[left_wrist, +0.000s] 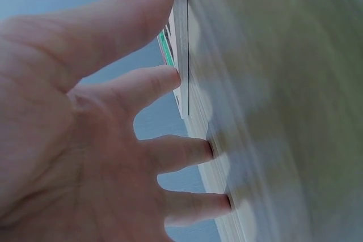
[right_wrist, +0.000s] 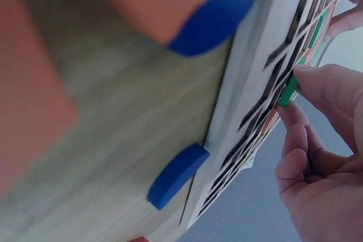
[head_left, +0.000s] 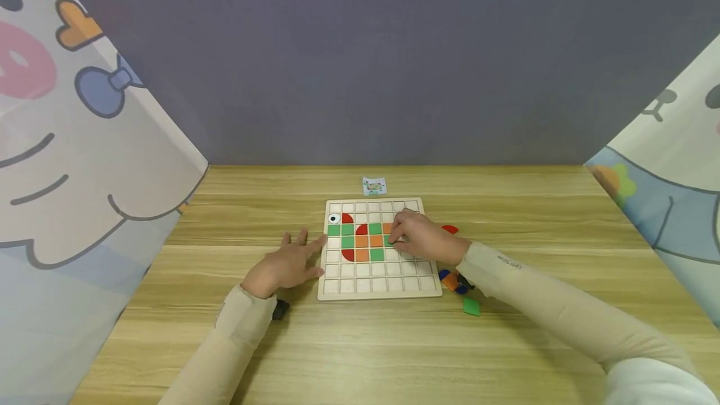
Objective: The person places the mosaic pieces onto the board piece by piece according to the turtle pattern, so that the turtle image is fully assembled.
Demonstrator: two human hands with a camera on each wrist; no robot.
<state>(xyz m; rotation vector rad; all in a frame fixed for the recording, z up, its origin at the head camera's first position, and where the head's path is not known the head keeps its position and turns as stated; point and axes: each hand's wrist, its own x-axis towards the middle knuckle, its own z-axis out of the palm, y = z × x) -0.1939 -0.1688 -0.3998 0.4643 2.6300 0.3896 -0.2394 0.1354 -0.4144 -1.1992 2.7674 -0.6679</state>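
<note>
A pale wooden grid board (head_left: pixel 340 287) lies flat, with green, orange and red pieces and a white eye piece (head_left: pixel 334 219) in its cells. My left hand (head_left: pixel 290 264) is spread at the board's left edge, thumb and index finger touching it. In the left wrist view the other fingertips (left_wrist: pixel 222 203) rest on the table. Over the right part of the board, my right hand (head_left: pixel 420 235) pinches a green square piece (right_wrist: pixel 290 90) between thumb and index finger. The right wrist view has that piece tilted at a grid cell; whether it sits inside I cannot tell.
Right of the board lie blue and orange pieces (head_left: pixel 450 279), a green piece (head_left: pixel 471 306) and a red piece (head_left: pixel 450 229), some partly behind the right arm. A small picture card (head_left: pixel 374 186) lies behind the board. A black object (head_left: pixel 280 310) is beside the left wrist.
</note>
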